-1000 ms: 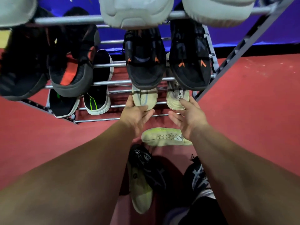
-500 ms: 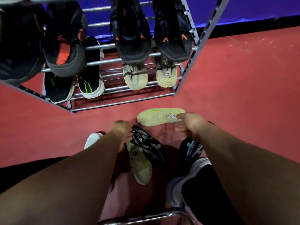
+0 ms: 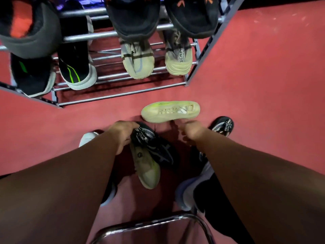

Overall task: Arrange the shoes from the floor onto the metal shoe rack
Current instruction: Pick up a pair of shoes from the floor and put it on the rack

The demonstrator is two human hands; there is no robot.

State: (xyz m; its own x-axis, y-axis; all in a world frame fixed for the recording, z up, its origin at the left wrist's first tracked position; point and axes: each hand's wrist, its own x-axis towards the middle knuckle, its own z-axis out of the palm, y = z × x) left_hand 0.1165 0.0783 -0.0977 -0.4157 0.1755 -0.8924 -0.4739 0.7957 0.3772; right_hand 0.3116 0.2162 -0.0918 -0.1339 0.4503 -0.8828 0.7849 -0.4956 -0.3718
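Note:
A black-and-yellow shoe lies on the red floor, toe pointing toward me. My left hand grips it at the collar. Just beyond lies its mate, a pale yellow shoe, turned sole-up and sideways. My right hand hovers just below that sole with fingers loosely curled, holding nothing I can see. The metal shoe rack stands ahead. Beige shoes and black shoes with green stripes sit on its lower bars, with dark shoes above.
A black patterned shoe toe shows right of my right arm, and a white shoe toe shows left of my left arm. A chrome tube frame curves at the bottom edge. Red floor stretches to the right of the rack.
Both hands came down from the rack's lower bars to the floor. My left hand took hold of the black-and-yellow shoe, and my right hand drew back slightly from the sole-up shoe.

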